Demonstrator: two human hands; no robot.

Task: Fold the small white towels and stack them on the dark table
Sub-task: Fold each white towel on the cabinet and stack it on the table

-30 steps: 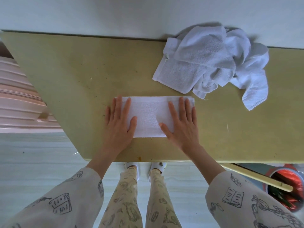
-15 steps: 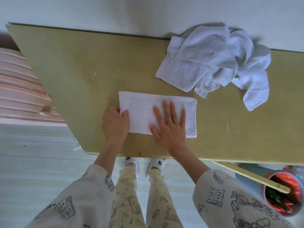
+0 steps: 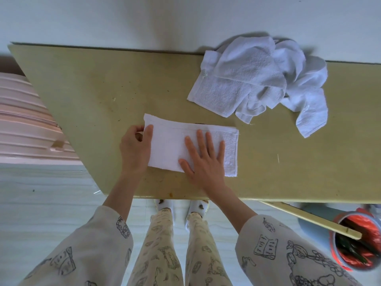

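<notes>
Olive-tan table [image 3: 86,93] against a pale wall; pink ribbed unit [image 3: 24,124] at left, red bin [image 3: 358,242] at lower right on the floor.

Towel [image 3: 171,149] lies near the front edge as a long strip, apparently folded once already. Right hand [image 3: 204,162] flat on its middle, fingers straight and spread, pressing it down. Left hand [image 3: 135,149] at the strip's left end, thumb on top and fingers curled at the edge, pinching it; whether the fingers reach under the cloth cannot be seen.

Pile [image 3: 266,83] of crumpled white towels sits at the back right, well apart from the strip, unfolded.

Progress, judged: early. No finished stack in view. This towel likely needs its left end brought across to the right; then the pile remains, count unclear.
</notes>
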